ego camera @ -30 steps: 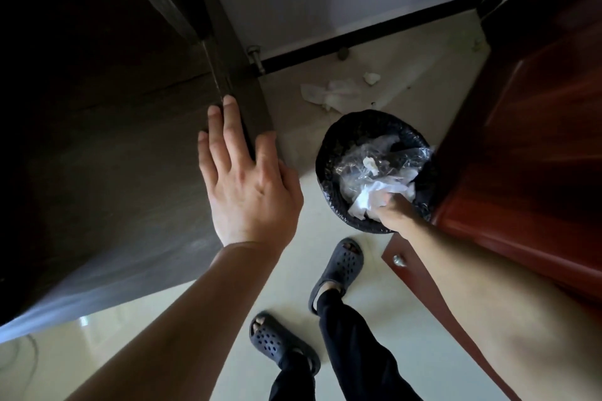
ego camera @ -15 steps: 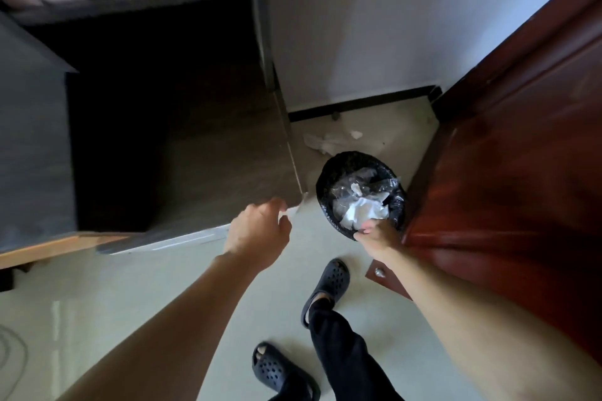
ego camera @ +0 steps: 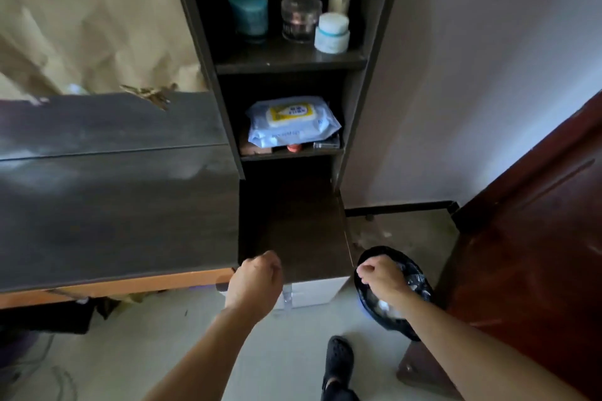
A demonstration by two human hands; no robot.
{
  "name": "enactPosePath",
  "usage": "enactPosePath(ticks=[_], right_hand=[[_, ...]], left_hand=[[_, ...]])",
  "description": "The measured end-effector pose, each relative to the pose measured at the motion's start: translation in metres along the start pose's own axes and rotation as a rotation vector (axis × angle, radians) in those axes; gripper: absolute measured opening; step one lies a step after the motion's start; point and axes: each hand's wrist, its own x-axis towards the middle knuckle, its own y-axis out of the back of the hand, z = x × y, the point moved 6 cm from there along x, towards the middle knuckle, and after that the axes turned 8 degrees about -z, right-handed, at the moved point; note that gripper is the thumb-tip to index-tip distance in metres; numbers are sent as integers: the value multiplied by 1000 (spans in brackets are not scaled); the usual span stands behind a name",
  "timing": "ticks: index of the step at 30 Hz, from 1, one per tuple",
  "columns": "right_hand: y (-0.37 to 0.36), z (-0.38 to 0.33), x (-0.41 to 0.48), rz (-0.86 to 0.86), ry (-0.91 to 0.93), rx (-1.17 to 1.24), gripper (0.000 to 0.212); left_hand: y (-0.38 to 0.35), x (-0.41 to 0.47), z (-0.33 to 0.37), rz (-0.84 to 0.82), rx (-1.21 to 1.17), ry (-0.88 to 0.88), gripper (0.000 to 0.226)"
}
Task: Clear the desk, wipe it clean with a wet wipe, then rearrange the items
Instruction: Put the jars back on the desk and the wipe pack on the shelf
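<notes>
- Two bare hands are showing in the lower half of the frame, both with fingers curled.
- Left hand point(ego camera: 255, 283) is hovering at lower centre, balled into a fist right at the front edge of the desk point(ego camera: 114, 205); nothing is showing inside it.
- Right hand point(ego camera: 382, 274) is hanging over the upper left rim of the bin point(ego camera: 407, 330) at lower right, fingers tucked under; whether it is pinching anything, I cannot tell.
- That black-lined bin is standing on the floor between the shelf unit point(ego camera: 290, 62) and the red-brown door point(ego camera: 537, 254), with a crumpled white wad point(ego camera: 386, 308) lying inside, partly hidden by the wrist.
- Pale streaks are shining on the dark desk top, which is stretching across the left of the frame.
- At centre frame, the wet wipe pack point(ego camera: 290, 120) is lying flat on the middle shelf, resting on small items too hidden to make out.
- Standing side by side on the shelf above are a teal jar point(ego camera: 249, 15), a clear jar point(ego camera: 299, 18) and a white jar point(ego camera: 332, 32).
- One dark shoe point(ego camera: 340, 358) is showing at the bottom edge.
</notes>
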Motion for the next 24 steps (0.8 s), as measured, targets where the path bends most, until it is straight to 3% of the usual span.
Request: enactPosePath(ticks=[5, 10, 18, 20, 24], right_hand=[[57, -89, 2, 123, 178, 38, 26], [111, -189, 9, 253, 455, 112, 6], [204, -334, -27, 778, 1044, -76, 22], [218, -353, -26, 853, 1060, -161, 28], [227, -365, -1, 755, 882, -302, 50]], left_hand=[[52, 17, 19, 52, -69, 1, 16], [111, 59, 46, 148, -113, -80, 16], [242, 104, 126, 593, -168, -298, 13], [263, 113, 138, 669, -142, -291, 23], [290, 140, 150, 652, -23, -189, 50]])
